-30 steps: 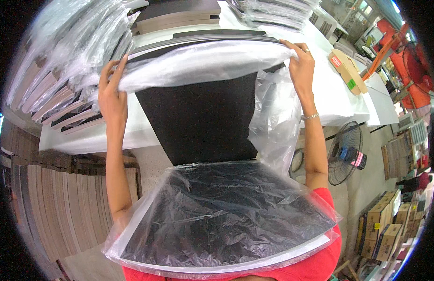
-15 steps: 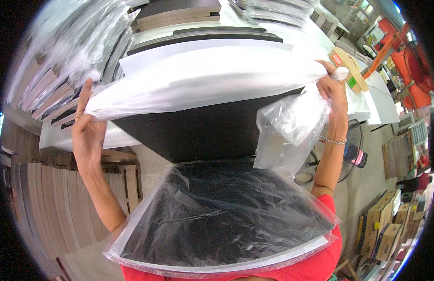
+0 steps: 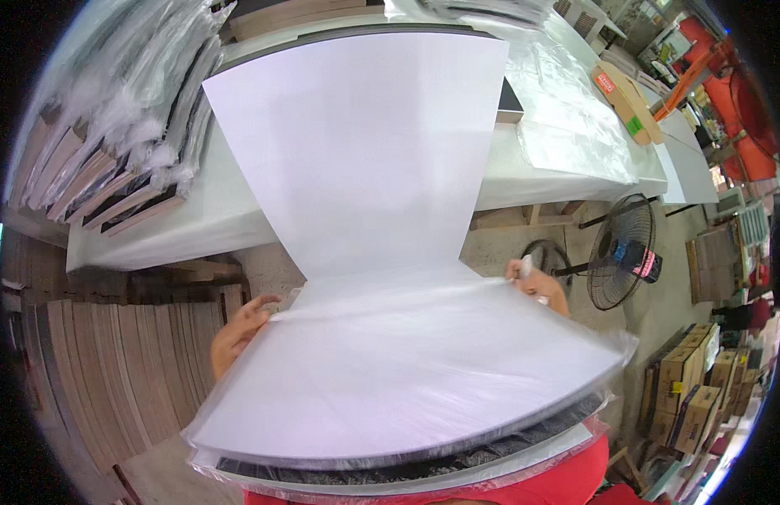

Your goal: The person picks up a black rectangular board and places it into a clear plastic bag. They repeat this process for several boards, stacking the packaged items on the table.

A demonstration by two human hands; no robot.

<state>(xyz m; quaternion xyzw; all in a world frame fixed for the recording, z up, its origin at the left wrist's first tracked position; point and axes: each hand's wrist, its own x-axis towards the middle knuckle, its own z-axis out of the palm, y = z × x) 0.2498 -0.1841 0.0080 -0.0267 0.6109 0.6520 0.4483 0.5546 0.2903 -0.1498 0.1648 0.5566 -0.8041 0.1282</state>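
Observation:
A large white sheet (image 3: 365, 143) stretches from the table toward my body. Its near part is overlaid by clear plastic film (image 3: 440, 370), wrinkled and fanned out toward me. My left hand (image 3: 238, 332) has its fingers closed on the left edge of the film, beside the narrow middle of the sheet. On the opposite edge, my right hand (image 3: 539, 284) pinches the film, with a small white bunched bit showing at its fingers. Dark board in plastic (image 3: 407, 469) shows below the near edge, against my red shirt. Whether the far sheet and near white layer are one piece, I cannot tell.
Plastic-wrapped panels (image 3: 121, 143) are stacked at the table's left. A cardboard box (image 3: 627, 101) sits on the right of the white-covered table (image 3: 171, 240). A black floor fan (image 3: 623, 252) stands to the right; upright panels (image 3: 129, 362) lean at the left. Cartons (image 3: 689, 404) sit farther right.
Both hands have come down from the far end toward my body. White now covers the black board surface, and the loose plastic bunch at the right no longer hangs there.

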